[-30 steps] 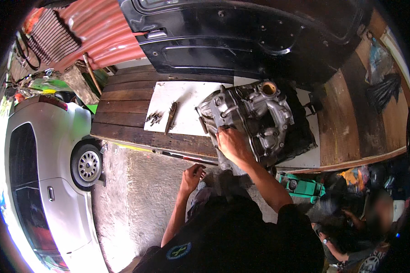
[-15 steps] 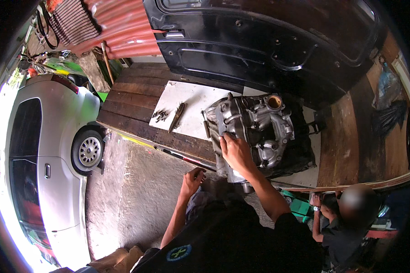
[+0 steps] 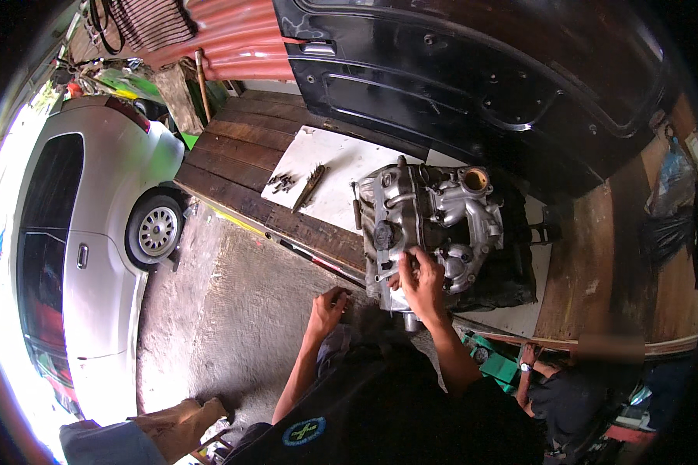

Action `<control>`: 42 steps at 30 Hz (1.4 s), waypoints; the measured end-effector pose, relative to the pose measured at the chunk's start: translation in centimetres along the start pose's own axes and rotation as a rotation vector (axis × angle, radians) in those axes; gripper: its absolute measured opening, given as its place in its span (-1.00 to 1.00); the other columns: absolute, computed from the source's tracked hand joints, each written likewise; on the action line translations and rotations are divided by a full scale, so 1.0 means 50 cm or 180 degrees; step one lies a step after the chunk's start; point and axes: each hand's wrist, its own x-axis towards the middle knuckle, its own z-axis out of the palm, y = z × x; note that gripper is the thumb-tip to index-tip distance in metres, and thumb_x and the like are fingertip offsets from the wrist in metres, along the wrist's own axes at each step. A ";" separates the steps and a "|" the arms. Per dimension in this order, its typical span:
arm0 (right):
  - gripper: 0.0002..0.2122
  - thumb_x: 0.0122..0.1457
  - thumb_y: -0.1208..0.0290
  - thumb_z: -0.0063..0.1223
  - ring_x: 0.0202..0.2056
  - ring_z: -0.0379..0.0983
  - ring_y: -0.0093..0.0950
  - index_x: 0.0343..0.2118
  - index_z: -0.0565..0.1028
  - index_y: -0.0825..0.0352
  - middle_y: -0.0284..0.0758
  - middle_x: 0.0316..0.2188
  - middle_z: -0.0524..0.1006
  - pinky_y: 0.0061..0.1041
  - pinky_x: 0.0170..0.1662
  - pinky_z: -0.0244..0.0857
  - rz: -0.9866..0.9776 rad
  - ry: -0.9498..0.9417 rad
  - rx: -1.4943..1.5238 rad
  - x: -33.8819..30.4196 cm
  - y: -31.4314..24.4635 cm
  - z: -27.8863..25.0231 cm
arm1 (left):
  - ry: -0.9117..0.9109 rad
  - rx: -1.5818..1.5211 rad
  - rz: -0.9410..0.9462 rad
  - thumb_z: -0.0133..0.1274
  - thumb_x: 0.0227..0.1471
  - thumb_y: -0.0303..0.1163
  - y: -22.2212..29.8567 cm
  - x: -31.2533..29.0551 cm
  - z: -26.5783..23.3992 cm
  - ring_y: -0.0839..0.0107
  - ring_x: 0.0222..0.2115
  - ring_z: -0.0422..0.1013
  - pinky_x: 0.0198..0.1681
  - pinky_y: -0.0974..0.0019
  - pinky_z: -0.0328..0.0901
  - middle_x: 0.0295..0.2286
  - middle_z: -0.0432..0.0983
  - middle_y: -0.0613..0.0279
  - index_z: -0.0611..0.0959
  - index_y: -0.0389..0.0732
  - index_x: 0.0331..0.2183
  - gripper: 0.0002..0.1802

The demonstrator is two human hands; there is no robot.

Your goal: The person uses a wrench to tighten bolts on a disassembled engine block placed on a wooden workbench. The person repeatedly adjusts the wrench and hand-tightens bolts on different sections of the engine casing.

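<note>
A greasy metal engine (image 3: 403, 203), with a silvery intake casting (image 3: 485, 225) along its right side, rests on the bench in front of me. My right hand (image 3: 423, 285) is over its near part, just below a round black cap (image 3: 386, 234); the fingers are bent but apart, with nothing visible in them. Off the bench's front edge, my left hand (image 3: 329, 310) is held low with fingers curled; what they hold, if anything, is hidden. Several small dark bolts (image 3: 283, 183) and a long dark brush-like piece (image 3: 309, 189) lie on the white board left of the engine.
The white board (image 3: 349, 159) lies on a plank bench (image 3: 240, 151). A black vehicle door panel (image 3: 442, 93) stands behind. A silver car (image 3: 93, 201) is parked at left. At lower right, a person (image 3: 562, 399) works beside a green case (image 3: 496, 363). Plastic bags (image 3: 671, 190) hang at right.
My right hand has come off the black cap and moved nearer and slightly right, leaving the cap in sight. My left hand stays curled. The view has shifted slightly.
</note>
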 end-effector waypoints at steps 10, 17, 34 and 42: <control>-0.93 0.14 0.63 0.04 -0.35 0.56 -0.49 -0.35 0.38 0.44 -0.25 -0.47 0.56 -0.55 -0.30 0.47 -0.0019 -0.0666 0.1054 -0.079 0.048 -0.043 | 0.0159 -0.0110 -0.0141 -0.08 0.14 -0.37 0.009 -0.031 0.017 0.44 -0.48 0.50 -0.35 0.37 0.38 -0.51 0.58 0.12 0.59 -0.36 -0.25 -0.73; -0.84 0.06 0.79 0.03 -0.19 0.52 -0.43 -0.30 0.41 0.46 -0.18 -0.32 0.55 -0.55 -0.20 0.45 -0.0001 -0.1187 0.0845 -0.063 0.032 -0.049 | 0.0088 -0.0080 0.0004 -0.09 0.14 -0.35 -0.009 -0.023 -0.005 0.41 -0.46 0.52 -0.34 0.35 0.39 -0.47 0.59 0.09 0.60 -0.34 -0.23 -0.72; -0.86 0.06 0.63 0.08 -0.36 0.49 -0.49 -0.32 0.39 0.36 -0.30 -0.43 0.49 -0.52 -0.31 0.35 -0.0397 -0.2203 0.0018 0.004 0.009 -0.105 | 0.1008 -0.0586 -0.0386 -0.10 0.12 -0.38 -0.014 -0.087 0.054 0.45 -0.49 0.50 -0.38 0.37 0.37 -0.53 0.57 0.12 0.62 -0.32 -0.27 -0.74; -0.87 0.06 0.66 0.04 -0.37 0.49 -0.50 -0.33 0.38 0.36 -0.32 -0.45 0.48 -0.53 -0.31 0.35 -0.0461 -0.2457 -0.0114 0.031 -0.002 -0.127 | 0.0974 -0.0511 -0.0442 -0.10 0.14 -0.33 0.030 -0.073 0.086 0.44 -0.47 0.49 -0.35 0.37 0.36 -0.49 0.58 0.12 0.61 -0.34 -0.25 -0.70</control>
